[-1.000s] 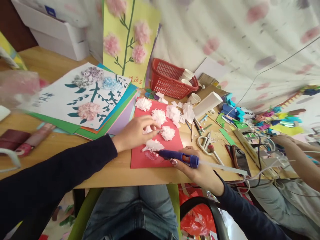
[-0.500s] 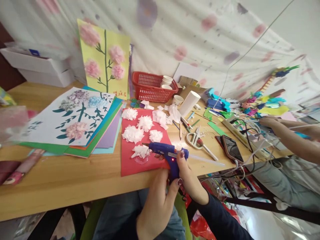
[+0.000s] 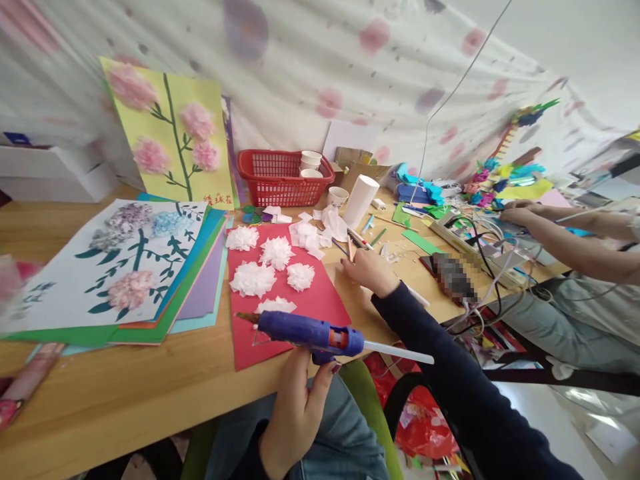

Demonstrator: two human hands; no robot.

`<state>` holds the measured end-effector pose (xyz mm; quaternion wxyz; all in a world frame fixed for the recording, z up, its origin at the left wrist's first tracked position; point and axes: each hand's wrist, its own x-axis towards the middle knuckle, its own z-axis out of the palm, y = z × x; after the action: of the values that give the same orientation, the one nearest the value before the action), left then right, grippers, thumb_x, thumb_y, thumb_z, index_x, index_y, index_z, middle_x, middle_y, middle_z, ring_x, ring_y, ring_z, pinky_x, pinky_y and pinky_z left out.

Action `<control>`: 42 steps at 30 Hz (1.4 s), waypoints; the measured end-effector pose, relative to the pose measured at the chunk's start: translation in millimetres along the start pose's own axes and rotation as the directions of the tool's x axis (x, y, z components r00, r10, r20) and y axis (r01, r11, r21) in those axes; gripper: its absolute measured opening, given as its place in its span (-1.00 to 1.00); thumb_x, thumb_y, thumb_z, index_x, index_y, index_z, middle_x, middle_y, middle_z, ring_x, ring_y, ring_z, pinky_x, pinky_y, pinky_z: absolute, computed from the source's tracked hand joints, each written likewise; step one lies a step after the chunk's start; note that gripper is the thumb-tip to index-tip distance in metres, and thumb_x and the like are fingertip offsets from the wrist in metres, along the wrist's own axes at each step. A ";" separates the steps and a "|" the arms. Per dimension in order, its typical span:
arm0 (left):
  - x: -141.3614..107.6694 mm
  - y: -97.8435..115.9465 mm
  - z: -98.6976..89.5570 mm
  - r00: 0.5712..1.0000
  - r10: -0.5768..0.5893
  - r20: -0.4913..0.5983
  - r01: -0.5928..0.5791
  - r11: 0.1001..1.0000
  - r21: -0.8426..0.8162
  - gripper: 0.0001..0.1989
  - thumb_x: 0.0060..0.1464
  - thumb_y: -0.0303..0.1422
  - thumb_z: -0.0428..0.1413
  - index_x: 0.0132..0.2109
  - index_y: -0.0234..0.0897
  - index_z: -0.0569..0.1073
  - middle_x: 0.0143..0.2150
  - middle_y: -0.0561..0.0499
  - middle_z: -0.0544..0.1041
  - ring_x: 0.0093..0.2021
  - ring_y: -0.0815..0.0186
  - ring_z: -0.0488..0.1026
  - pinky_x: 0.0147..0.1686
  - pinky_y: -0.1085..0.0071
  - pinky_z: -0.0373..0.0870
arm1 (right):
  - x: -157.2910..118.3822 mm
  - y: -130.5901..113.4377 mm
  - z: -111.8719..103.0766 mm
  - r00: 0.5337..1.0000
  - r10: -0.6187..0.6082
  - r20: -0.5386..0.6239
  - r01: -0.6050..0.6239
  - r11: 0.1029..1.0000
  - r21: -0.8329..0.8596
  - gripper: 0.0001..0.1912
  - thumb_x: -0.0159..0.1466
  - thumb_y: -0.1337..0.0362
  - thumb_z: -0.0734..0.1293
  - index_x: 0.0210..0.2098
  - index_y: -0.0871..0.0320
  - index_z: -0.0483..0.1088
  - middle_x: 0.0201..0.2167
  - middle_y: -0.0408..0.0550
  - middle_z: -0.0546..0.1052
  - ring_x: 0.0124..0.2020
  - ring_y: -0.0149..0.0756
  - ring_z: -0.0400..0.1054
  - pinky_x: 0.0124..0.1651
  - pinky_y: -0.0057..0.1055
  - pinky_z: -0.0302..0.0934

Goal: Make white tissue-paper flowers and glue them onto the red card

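Since the earlier frame, the blue glue gun [image 3: 295, 331] has passed to the left hand [image 3: 295, 417] alone, while the right hand [image 3: 373, 270] has moved off to the pencils [image 3: 350, 248], right of centre in the frame. The gun now lies level across the lower centre of the frame, its nozzle pointing left above the red card [image 3: 325, 297] and its clear glue stick [image 3: 400, 351] jutting out to the right. The left thumb and fingers are clamped on the gun's underside, near the handle. The right fingers are curled down on the table near the pencils; whether they are closed on anything I cannot tell.

The gun looks light and stiff, its smooth plastic a little slippery, and the long stick makes it awkward at the rear. It is best taken by the handle, well clear of the nozzle, which is probably hot. The white paper flowers [image 3: 253, 279], at mid-left on the card, look soft and easily crushed, so a light pinch at the base would suit them
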<state>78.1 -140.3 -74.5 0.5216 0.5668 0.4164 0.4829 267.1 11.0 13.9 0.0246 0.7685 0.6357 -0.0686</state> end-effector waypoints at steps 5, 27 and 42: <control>-0.5 -1.3 -4.3 0.997 0.023 0.067 -0.024 1.000 0.017 -0.74 0.28 -0.20 0.05 -0.02 -0.21 0.52 -0.07 -0.16 0.61 -0.03 0.13 0.54 0.02 0.27 0.44 | 21.5 -5.7 6.1 0.997 0.017 0.074 -0.009 0.993 -0.117 -0.64 0.30 0.45 0.15 -0.07 0.45 0.52 0.00 0.47 0.53 0.05 0.10 0.44 -0.02 -0.24 0.28; 0.4 0.8 -1.2 0.997 -0.081 0.007 0.080 0.993 0.087 -0.75 0.21 -0.14 0.13 -0.13 -0.21 0.53 -0.18 -0.12 0.62 -0.10 0.12 0.56 -0.04 0.28 0.50 | -122.5 21.8 -46.6 0.787 -0.163 -0.595 0.616 0.177 0.767 -0.91 0.21 0.21 0.48 -0.36 0.04 0.50 -0.61 -0.19 0.45 -0.66 -0.43 0.25 -0.64 -0.46 0.11; 1.4 7.4 -1.5 0.999 -0.030 0.023 0.027 0.990 0.141 -0.76 0.17 -0.20 0.16 -0.09 -0.18 0.58 -0.15 -0.13 0.64 -0.10 0.05 0.58 -0.03 0.19 0.51 | -143.5 12.5 -30.0 0.385 -0.585 -0.714 0.895 0.427 0.132 -0.87 0.36 0.26 0.31 -0.21 0.17 0.48 -0.55 -0.10 0.46 -0.56 -0.34 0.33 -0.50 -0.31 0.17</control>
<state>76.7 -139.5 -67.0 0.4924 0.6021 0.4510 0.4378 255.4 -127.4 62.6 -0.4017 0.3368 0.8516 -0.0022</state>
